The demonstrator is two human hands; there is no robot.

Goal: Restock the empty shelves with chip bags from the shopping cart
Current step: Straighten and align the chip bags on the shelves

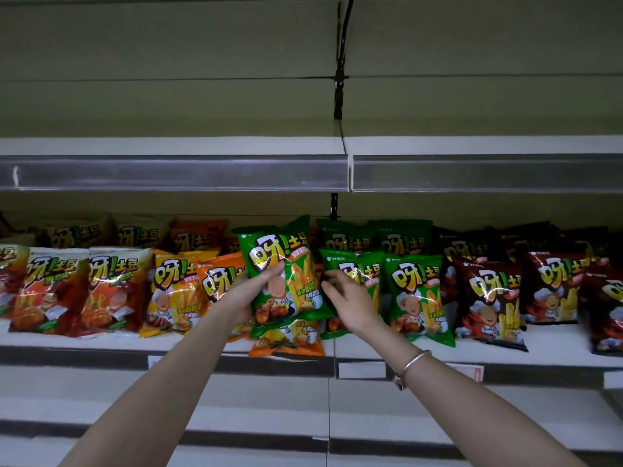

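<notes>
Green chip bag [286, 264] is clamped nearly upright in my left hand [258, 293] above the near edge of the shelf [556, 342]. Orange bags [219, 281] crowd its left, shelved green bags [414, 294] its right. My right hand [344, 298] curls there, grip unclear. Glossy front, printed fries.

The fingers of the left hand [249, 291] are hidden behind the held green bag [286, 274]; only the thumb is seen on its front. Whether the right hand [347, 298] touches or pinches that bag's edge cannot be told. An orange bag [290, 342] beneath is largely covered, as is part of a shelved green bag [354, 269] behind the right hand. A red bag [8, 278] is cut off by the left edge, a dark bag [603, 315] by the right, both forearms by the bottom. The back-row bags [138, 232] are dimmed by shadow. The shelf labels [362, 369] are too blurred to be read.
</notes>
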